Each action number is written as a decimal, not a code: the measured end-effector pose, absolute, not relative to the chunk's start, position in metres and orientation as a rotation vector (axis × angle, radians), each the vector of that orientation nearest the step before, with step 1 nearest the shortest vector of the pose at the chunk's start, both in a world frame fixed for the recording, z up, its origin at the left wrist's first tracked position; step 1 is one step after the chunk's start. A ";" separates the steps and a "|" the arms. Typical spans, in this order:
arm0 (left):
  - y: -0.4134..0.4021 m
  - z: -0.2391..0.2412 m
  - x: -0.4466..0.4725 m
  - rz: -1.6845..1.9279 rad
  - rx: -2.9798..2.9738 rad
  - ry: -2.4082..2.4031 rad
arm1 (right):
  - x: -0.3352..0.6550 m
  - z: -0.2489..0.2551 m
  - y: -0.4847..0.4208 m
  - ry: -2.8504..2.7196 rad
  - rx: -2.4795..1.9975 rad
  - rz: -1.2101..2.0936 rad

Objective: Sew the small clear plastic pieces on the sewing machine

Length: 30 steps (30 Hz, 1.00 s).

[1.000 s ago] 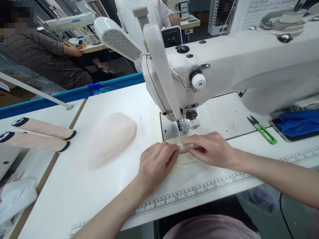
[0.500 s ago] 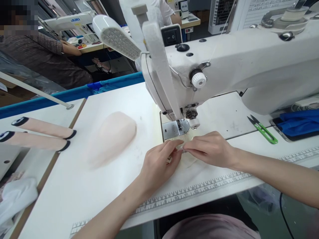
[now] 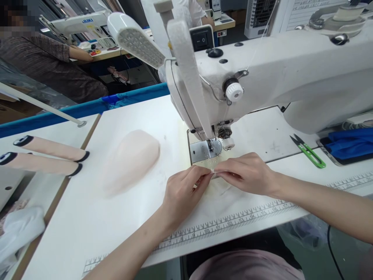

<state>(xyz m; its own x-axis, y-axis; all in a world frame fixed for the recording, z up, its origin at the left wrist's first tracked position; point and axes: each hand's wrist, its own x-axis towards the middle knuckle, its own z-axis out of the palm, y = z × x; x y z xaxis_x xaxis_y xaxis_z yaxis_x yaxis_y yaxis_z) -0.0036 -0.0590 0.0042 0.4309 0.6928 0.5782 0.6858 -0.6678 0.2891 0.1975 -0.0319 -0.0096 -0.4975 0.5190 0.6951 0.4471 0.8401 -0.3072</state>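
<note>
My left hand (image 3: 183, 194) and my right hand (image 3: 247, 173) meet just in front of the needle plate (image 3: 202, 151) of a white sewing machine (image 3: 262, 81). Both pinch a small clear strip (image 3: 215, 173) between their fingertips, over a pale sheer fabric piece (image 3: 221, 190) lying flat on the table. The fingers of both hands are closed on the strip. The presser foot (image 3: 210, 146) stands a little behind the fingertips.
A pale pink fabric pile (image 3: 131, 159) lies left of the machine. Green thread snips (image 3: 310, 152) and a blue cloth (image 3: 349, 142) sit at the right. Two skin-coloured tubes (image 3: 49, 155) lie at far left. A printed ruler (image 3: 233, 223) runs along the table's front edge. Another person (image 3: 49, 66) works behind.
My hands have stayed in place; the left fingers shifted slightly as they work the small strip. The view tilted a little downward.
</note>
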 end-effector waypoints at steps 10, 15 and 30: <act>-0.057 0.003 -0.004 1.159 2.724 1.229 | 0.197 -0.013 -0.031 -2.188 -0.732 0.117; -0.057 0.003 -0.004 1.156 2.729 1.243 | 0.197 -0.011 -0.032 -2.190 -0.731 0.136; -0.058 0.005 -0.003 1.213 2.735 1.253 | 0.197 -0.009 -0.033 -2.231 -0.684 0.168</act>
